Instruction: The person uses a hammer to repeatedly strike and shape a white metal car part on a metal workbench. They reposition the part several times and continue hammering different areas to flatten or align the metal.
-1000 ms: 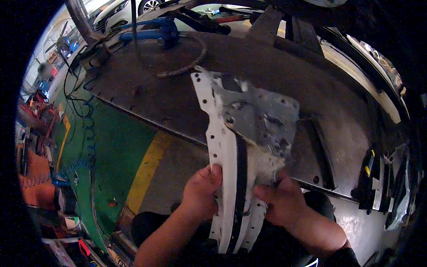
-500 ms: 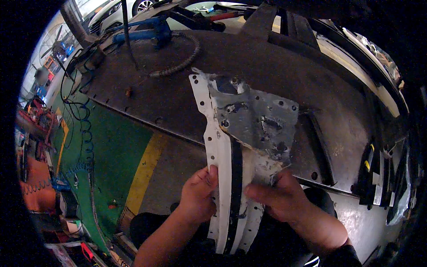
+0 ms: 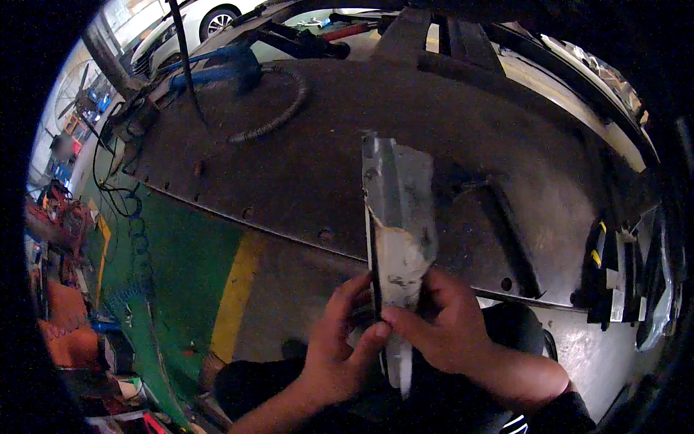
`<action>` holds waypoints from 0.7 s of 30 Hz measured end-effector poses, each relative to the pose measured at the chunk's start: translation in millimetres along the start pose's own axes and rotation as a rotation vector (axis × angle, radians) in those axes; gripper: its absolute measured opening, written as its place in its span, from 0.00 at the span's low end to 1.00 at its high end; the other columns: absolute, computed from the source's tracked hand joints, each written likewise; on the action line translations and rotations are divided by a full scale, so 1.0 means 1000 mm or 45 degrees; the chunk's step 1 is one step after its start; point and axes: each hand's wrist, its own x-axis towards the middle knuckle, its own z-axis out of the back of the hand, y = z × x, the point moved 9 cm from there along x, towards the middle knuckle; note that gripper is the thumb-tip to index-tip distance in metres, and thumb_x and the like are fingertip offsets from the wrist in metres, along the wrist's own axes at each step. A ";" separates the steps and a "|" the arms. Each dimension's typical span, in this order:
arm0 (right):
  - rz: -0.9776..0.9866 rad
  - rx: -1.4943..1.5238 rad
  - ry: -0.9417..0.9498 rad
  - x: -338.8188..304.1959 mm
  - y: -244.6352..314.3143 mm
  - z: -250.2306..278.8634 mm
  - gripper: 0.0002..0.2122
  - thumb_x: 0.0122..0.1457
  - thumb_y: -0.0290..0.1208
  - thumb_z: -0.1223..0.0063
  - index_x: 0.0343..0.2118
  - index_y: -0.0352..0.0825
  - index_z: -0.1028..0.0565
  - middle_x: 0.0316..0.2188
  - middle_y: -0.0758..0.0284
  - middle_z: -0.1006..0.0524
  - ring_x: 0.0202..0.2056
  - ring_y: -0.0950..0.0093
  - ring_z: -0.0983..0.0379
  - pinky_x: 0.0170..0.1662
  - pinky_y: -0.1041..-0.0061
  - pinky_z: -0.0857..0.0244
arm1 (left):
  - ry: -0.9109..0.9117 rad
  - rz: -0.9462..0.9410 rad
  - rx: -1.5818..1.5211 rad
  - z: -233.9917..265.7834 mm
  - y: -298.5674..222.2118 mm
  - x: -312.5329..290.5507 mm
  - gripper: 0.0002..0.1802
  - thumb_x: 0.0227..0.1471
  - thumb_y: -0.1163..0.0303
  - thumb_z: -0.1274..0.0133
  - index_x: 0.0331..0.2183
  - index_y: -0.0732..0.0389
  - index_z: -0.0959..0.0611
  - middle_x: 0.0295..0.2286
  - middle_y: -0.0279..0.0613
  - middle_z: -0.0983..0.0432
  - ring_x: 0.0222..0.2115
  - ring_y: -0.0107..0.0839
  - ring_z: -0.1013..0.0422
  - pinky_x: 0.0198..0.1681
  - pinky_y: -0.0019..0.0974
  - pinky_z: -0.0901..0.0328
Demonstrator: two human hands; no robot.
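Above my lap, at the near edge of the dark metal table, I hold a sheet-metal car body part point(image 3: 405, 249) upright with both hands. Seen nearly edge-on, it has a grey upper portion and a worn whitish lower one, with a ragged seam between them. My left hand point(image 3: 338, 340) is closed on its left edge, the thumb lying on the lower front. From the other side my right hand point(image 3: 450, 325) grips it, thumb across the whitish face and fingers behind, partly hidden. The part's lower end narrows between my wrists.
The dark metal table point(image 3: 347, 101) carries a blue pump-like tool point(image 3: 217, 71) with a ribbed hose point(image 3: 295, 108), and a long dark bar point(image 3: 510, 235). Dark strips point(image 3: 614, 286) stand at right. A coiled air hose point(image 3: 139, 239) hangs at left; a white car point(image 3: 173, 32) is behind.
The part has been turned about its length, from its broad, hole-pierced face to a narrow side. Both hands have shifted closer together on it. The view has moved slightly.
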 end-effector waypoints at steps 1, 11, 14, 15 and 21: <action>0.098 0.036 0.035 -0.003 0.007 -0.004 0.23 0.55 0.33 0.44 0.53 0.30 0.33 0.45 0.59 0.25 0.47 0.69 0.28 0.51 0.70 0.36 | -0.011 -0.066 -0.078 0.000 -0.003 -0.001 0.32 0.54 0.67 0.46 0.57 0.62 0.39 0.52 0.49 0.38 0.51 0.37 0.36 0.55 0.39 0.40; 0.649 -0.098 -0.103 -0.035 0.076 0.029 0.27 0.62 0.42 0.55 0.58 0.29 0.40 0.53 0.56 0.31 0.54 0.60 0.34 0.57 0.65 0.43 | -0.324 0.252 -0.395 0.045 0.018 -0.016 0.17 0.52 0.71 0.43 0.44 0.63 0.27 0.36 0.38 0.24 0.38 0.29 0.28 0.45 0.35 0.34; 0.352 0.070 -0.176 -0.026 0.056 0.036 0.27 0.61 0.44 0.53 0.57 0.30 0.38 0.51 0.57 0.30 0.53 0.64 0.33 0.56 0.67 0.41 | -0.321 0.309 -0.600 0.047 0.021 -0.020 0.16 0.51 0.72 0.44 0.43 0.64 0.26 0.37 0.39 0.24 0.38 0.30 0.28 0.44 0.35 0.34; 0.292 0.145 -0.005 -0.017 0.048 0.021 0.27 0.61 0.45 0.53 0.56 0.30 0.38 0.51 0.57 0.30 0.53 0.65 0.33 0.55 0.67 0.40 | -0.296 0.300 -0.678 0.045 0.024 -0.019 0.16 0.50 0.72 0.44 0.42 0.64 0.25 0.37 0.40 0.23 0.38 0.31 0.28 0.44 0.36 0.33; 0.201 0.175 0.317 -0.018 0.039 -0.012 0.28 0.60 0.46 0.53 0.57 0.30 0.38 0.52 0.55 0.31 0.54 0.64 0.33 0.55 0.67 0.40 | -0.250 0.256 -0.623 0.045 0.019 -0.014 0.19 0.46 0.73 0.42 0.43 0.66 0.24 0.39 0.43 0.23 0.40 0.33 0.28 0.46 0.39 0.34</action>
